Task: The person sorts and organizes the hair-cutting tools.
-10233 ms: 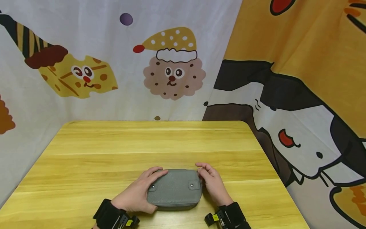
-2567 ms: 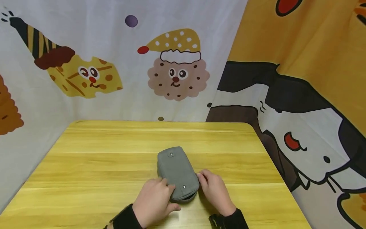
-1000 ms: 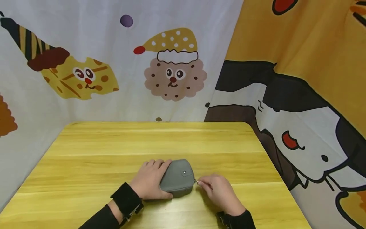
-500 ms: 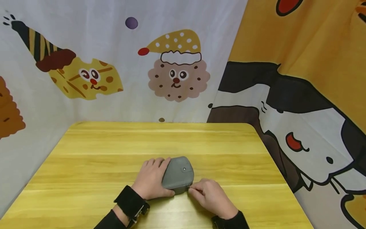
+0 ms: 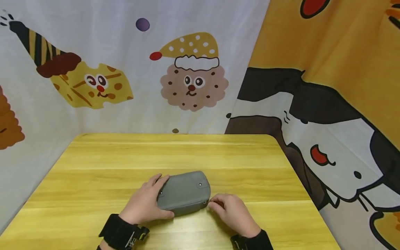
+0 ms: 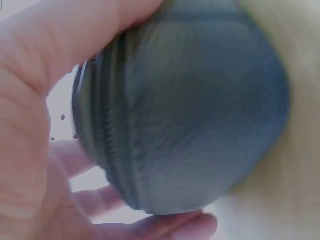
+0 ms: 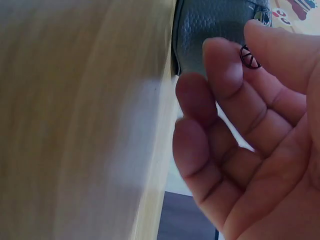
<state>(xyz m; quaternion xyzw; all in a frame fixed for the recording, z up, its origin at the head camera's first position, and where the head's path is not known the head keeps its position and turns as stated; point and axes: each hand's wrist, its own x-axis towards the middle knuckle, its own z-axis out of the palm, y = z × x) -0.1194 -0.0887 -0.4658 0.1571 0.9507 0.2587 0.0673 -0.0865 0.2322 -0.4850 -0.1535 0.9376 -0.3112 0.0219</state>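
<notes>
A grey zippered pouch (image 5: 184, 191) with metal snaps on its top lies on the table, its right end angled slightly away. My left hand (image 5: 145, 201) grips the left end, thumb along the near side and fingers over the far edge. In the left wrist view the closed-looking zipper (image 6: 107, 110) runs beside that thumb. My right hand (image 5: 232, 213) is at the pouch's near right corner. Its thumb and index finger pinch the small round zipper pull (image 7: 249, 57), which hangs from the slider (image 7: 262, 16); the other fingers are bent and touch nothing.
The wood-grain table (image 5: 125, 156) reaches back to a cartoon-printed curtain (image 5: 193, 121). More of this printed cloth (image 5: 340, 146) hangs along the right edge. Black straps with small devices (image 5: 122, 231) sit on the wrists.
The pouch was turned lengthwise and then back sideways. Over the last second my right hand has drawn the zipper pull round the right end to the near corner; my left hand has shifted left.
</notes>
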